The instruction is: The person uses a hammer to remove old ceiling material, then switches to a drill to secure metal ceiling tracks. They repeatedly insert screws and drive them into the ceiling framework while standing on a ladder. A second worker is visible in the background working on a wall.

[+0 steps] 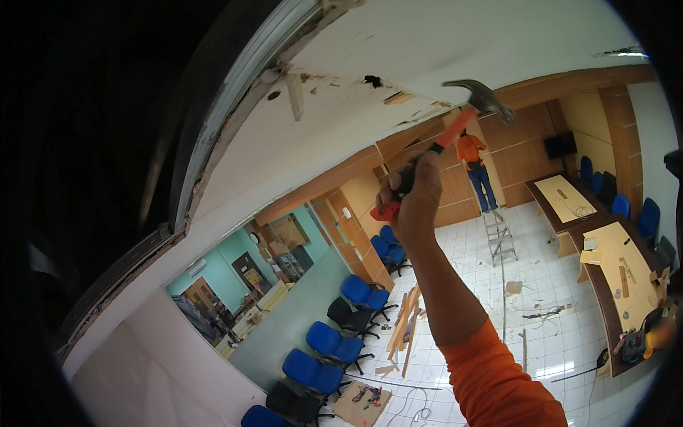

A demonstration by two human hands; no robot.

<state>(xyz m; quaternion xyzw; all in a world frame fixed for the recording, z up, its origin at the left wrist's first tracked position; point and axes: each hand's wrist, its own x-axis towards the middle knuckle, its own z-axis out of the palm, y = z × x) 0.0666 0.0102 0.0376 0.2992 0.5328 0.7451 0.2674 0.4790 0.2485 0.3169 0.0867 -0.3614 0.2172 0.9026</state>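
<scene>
Orange sleeve (501, 381): super close, bottom right
Right grip (411, 191): wrapped snug around a claw hammer (456, 128)
Claw hammer: raised, tilted, head up below the busted ceiling (348, 117)
Left grip: out of shot, can't tell
Way back: person (471, 149) on a stepladder (501, 235)

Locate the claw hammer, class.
The claw hammer is held in the right hand, upper right of centre in the head view, right of the dark ceiling hole.
</scene>
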